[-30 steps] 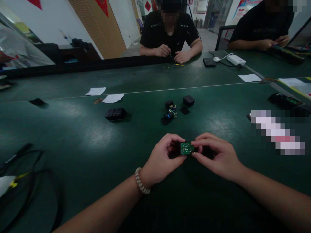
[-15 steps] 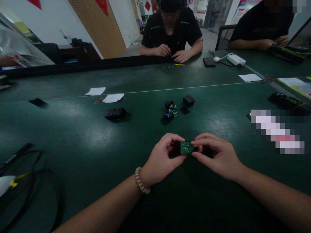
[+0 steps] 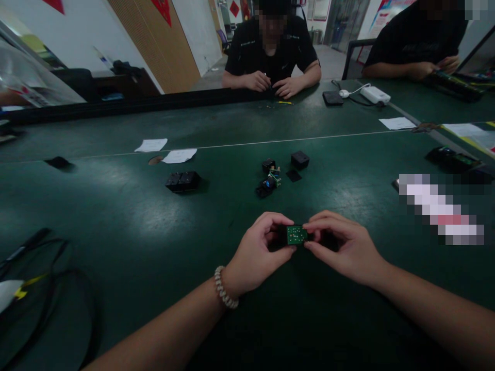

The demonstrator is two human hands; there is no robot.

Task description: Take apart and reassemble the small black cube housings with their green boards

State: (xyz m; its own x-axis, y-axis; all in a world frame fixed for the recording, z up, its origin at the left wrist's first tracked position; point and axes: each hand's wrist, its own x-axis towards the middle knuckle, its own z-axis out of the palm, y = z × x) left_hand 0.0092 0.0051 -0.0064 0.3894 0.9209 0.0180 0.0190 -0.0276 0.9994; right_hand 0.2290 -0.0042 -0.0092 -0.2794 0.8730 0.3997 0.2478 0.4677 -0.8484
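Note:
A small green circuit board [image 3: 297,234] is pinched between both my hands just above the dark green table [image 3: 116,206]. My left hand [image 3: 259,252], with a bead bracelet at the wrist, grips its left end with thumb and fingers curled. My right hand [image 3: 340,247] grips its right end the same way. Beyond my hands lie a loose cluster of small electronic parts [image 3: 269,180], a black cube housing [image 3: 300,160] and a flat black piece [image 3: 294,175].
A black two-part block [image 3: 183,181] lies at left centre, with paper slips [image 3: 179,155] behind it. Black cables [image 3: 46,278] curl at the near left. Two people in black sit across the table, hands busy with small things. A white adapter [image 3: 375,95] lies far right.

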